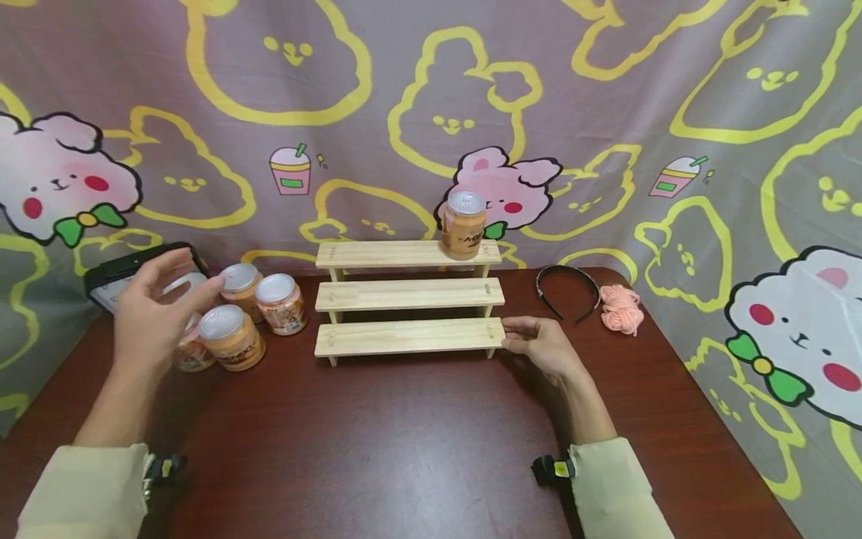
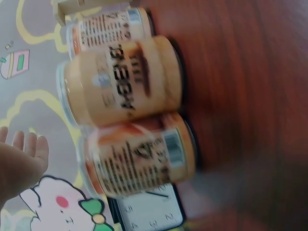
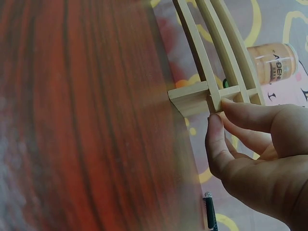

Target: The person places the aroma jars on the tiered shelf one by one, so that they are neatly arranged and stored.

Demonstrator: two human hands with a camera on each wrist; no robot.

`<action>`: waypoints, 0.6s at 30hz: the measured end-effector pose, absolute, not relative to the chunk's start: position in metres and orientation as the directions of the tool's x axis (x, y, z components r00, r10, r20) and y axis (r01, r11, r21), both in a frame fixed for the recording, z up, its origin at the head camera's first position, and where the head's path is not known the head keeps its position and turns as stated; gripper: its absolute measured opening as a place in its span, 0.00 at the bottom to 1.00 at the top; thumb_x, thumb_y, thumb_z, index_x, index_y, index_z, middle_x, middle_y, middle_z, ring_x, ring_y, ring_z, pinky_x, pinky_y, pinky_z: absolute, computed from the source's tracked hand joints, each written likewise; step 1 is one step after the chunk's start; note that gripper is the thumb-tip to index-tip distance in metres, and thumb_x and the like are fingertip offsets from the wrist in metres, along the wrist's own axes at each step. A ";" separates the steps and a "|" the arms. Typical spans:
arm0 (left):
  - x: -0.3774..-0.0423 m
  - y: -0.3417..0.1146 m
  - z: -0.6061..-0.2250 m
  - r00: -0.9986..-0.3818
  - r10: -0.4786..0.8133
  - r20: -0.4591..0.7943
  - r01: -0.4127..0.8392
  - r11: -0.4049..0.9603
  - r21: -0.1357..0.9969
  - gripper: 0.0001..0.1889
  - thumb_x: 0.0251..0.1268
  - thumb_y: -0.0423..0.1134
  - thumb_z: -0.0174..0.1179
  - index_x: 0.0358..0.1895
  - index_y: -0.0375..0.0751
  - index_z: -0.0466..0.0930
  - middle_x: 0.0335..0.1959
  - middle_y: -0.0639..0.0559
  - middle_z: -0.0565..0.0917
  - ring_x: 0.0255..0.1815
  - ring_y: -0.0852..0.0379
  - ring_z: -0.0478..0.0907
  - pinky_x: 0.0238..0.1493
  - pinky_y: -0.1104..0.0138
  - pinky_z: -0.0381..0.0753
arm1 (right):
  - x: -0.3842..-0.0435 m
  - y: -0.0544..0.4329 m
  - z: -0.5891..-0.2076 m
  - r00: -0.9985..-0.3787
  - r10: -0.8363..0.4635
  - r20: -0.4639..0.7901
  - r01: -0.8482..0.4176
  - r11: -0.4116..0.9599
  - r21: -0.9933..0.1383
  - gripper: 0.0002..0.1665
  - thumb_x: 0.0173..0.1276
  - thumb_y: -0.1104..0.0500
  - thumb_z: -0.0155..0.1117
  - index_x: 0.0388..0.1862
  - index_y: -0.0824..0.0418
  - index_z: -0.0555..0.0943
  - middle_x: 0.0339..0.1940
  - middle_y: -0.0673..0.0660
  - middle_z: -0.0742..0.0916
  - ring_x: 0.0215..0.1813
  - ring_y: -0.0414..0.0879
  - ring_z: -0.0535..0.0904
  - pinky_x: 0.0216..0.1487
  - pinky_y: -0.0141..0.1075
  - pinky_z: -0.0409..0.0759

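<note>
My left hand (image 1: 158, 314) hovers over a cluster of orange cans with silver lids, its thumb and fingers spread apart. In the left wrist view that hand (image 2: 21, 166) stands off from the cans, holding none. A front can (image 1: 232, 344) and a right-hand can (image 1: 281, 305) stand upright in the cluster. With thumb and fingers, my right hand (image 1: 542, 348) pinches the right end of the lowest plank of a three-step wooden rack (image 1: 404, 338). One more can (image 1: 465, 228) stands upright on the top step, near its right end.
A black-framed clock (image 2: 149, 211) with a white numbered face leans behind the cans at the left. Right of the rack lie a dark headband (image 1: 541, 284) and a pink ball of yarn (image 1: 621, 309). A patterned curtain (image 1: 377, 150) hangs behind the brown table (image 1: 404, 449).
</note>
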State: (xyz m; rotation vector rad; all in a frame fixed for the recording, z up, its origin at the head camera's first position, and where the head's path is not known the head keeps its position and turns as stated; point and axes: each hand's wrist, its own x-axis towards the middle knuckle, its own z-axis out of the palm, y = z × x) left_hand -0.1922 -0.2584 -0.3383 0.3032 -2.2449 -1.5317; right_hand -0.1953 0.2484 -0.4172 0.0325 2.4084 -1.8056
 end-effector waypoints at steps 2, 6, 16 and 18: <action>-0.190 -0.264 -0.340 -0.887 -0.419 0.197 0.030 0.373 0.927 0.34 0.62 0.43 0.73 0.72 0.53 0.72 0.68 0.55 0.75 0.67 0.59 0.70 0.70 0.68 0.68 | -0.195 0.248 -0.417 -0.991 -0.059 -0.116 0.095 0.284 -0.954 0.26 0.67 0.73 0.66 0.64 0.79 0.75 0.57 0.73 0.83 0.49 0.45 0.80 0.42 0.28 0.81; -0.187 -0.274 -0.344 -0.877 -0.453 0.162 -0.012 0.357 0.934 0.34 0.61 0.43 0.74 0.72 0.53 0.73 0.66 0.59 0.77 0.64 0.61 0.71 0.66 0.73 0.69 | -0.195 0.248 -0.416 -0.991 -0.060 -0.119 0.098 0.282 -0.954 0.26 0.68 0.73 0.66 0.64 0.78 0.74 0.57 0.73 0.82 0.51 0.47 0.81 0.42 0.28 0.81; -0.182 -0.292 -0.357 -0.880 -0.461 0.114 -0.076 0.374 0.924 0.34 0.63 0.46 0.72 0.73 0.57 0.72 0.68 0.60 0.74 0.70 0.59 0.68 0.62 0.77 0.70 | -0.195 0.249 -0.418 -0.991 -0.057 -0.121 0.101 0.279 -0.955 0.26 0.67 0.73 0.66 0.64 0.79 0.75 0.57 0.73 0.83 0.50 0.46 0.81 0.43 0.28 0.80; -0.183 -0.297 -0.360 -0.878 -0.459 0.139 -0.044 0.365 0.930 0.33 0.63 0.43 0.72 0.72 0.55 0.73 0.64 0.62 0.76 0.68 0.62 0.68 0.60 0.81 0.70 | -0.195 0.248 -0.417 -0.991 -0.053 -0.121 0.102 0.282 -0.954 0.26 0.68 0.73 0.66 0.64 0.78 0.75 0.57 0.72 0.83 0.50 0.46 0.81 0.43 0.28 0.80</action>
